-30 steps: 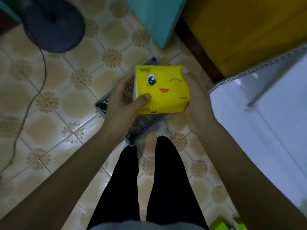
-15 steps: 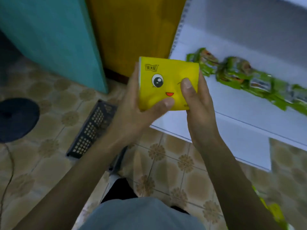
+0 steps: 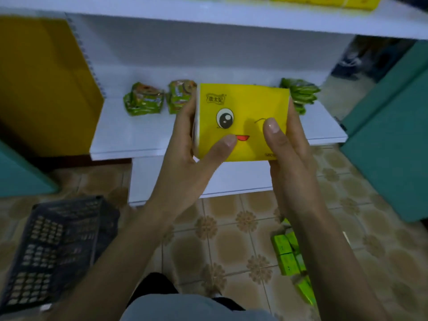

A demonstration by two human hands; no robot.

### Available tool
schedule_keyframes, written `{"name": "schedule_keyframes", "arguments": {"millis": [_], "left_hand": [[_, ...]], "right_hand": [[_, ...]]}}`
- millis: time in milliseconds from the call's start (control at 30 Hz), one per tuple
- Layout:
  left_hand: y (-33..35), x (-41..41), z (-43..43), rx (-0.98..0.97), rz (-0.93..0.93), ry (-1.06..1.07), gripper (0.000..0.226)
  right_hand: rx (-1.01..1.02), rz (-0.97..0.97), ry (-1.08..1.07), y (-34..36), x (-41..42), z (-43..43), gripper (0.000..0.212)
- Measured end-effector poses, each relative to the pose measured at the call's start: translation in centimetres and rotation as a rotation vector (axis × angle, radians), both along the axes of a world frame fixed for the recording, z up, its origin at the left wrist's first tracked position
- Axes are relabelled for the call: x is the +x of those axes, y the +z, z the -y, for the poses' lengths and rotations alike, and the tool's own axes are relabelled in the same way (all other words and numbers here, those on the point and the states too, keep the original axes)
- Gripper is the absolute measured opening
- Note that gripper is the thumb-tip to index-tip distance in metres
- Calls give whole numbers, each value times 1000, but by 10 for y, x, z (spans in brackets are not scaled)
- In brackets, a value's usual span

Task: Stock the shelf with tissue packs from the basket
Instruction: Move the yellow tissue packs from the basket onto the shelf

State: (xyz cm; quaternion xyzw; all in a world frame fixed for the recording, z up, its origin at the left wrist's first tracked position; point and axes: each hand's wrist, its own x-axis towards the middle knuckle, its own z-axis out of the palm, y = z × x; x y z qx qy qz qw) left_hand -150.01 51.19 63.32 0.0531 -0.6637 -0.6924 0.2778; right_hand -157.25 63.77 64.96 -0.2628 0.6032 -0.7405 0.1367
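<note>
Grip was firm: our left hand (image 3: pixel 187 158) and right hand (image 3: pixel 292 159) clasped the tissue pack (image 3: pixel 245 105) by its ends before the shelf (image 3: pixel 139 135), and we judged a level lift toward the yellow packs (image 3: pixel 324 1) above wisest.

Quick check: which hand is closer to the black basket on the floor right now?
Left. The left hand grips the left edge of the yellow tissue pack, above and right of the basket. The right hand holds the pack's opposite edge, farther off.
</note>
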Motion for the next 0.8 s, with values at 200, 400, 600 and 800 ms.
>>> {"name": "schedule_keyframes", "arguments": {"millis": [200, 400, 600, 800], "left_hand": [[13, -46, -27, -247, 10, -136, 96], [35, -118, -23, -535, -64, -112, 105], [82, -221, 4, -891, -202, -54, 97], [175, -349, 47, -1298, -261, 11, 85]], "right_hand": [[-52, -101, -128, 9, -37, -43, 70], [-26, -228, -171, 29, -94, -57, 75], [36, -380, -197, 72, -184, -47, 67], [145, -542, -260, 132, -299, -32, 75]]}}
